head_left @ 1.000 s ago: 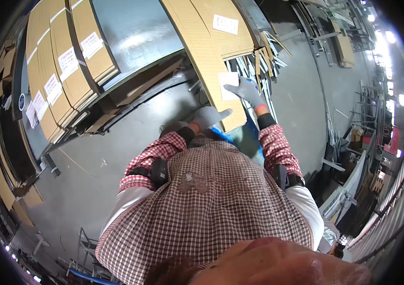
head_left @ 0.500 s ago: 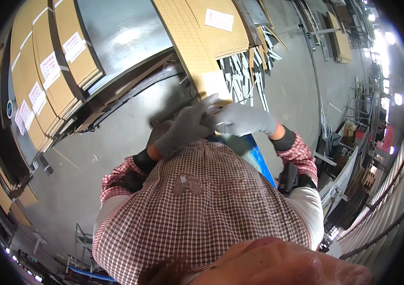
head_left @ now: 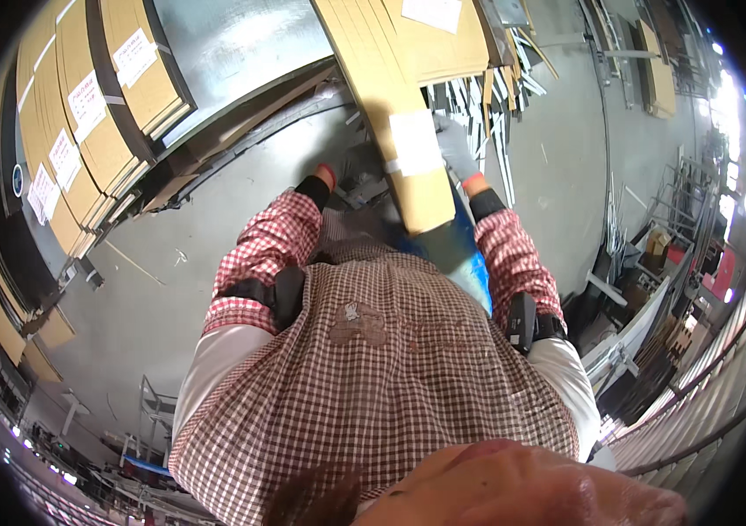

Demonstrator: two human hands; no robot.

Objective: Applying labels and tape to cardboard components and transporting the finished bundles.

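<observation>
**Overhanging cardboard slab [head_left: 426, 207] could tip or slide if its near end is poorly supported**

At far left, strapped cardboard bundles [head_left: 79, 145] lie side by side with white labels; their layered ends look able to snag a swinging sleeve. Next comes the bare metal tabletop [head_left: 237, 35], whose smooth-looking surface might let a board skid if pushed.

The left hand cannot be made out beyond its red cuff [head_left: 327, 173], so I cannot tell whether it is spread, closed or touching anything. If it gives no support, the load could twist.

The long slab sits in the middle, its near end jutting past the table toward the checked apron [head_left: 373, 342]. Pressure on that end could make it dip. The white sheet [head_left: 416, 143] lying on it could crease or shift if rubbed; whether it is stuck down is unclear.

The gray-gloved right hand [head_left: 458, 159] is at the slab's right edge, beside the sheet. Its fingers are hidden, so I cannot tell whether they pinch it; a weak hold could let the edge slip. Farther right, loose pale strips [head_left: 500, 131] could catch the hand or cuff.
</observation>
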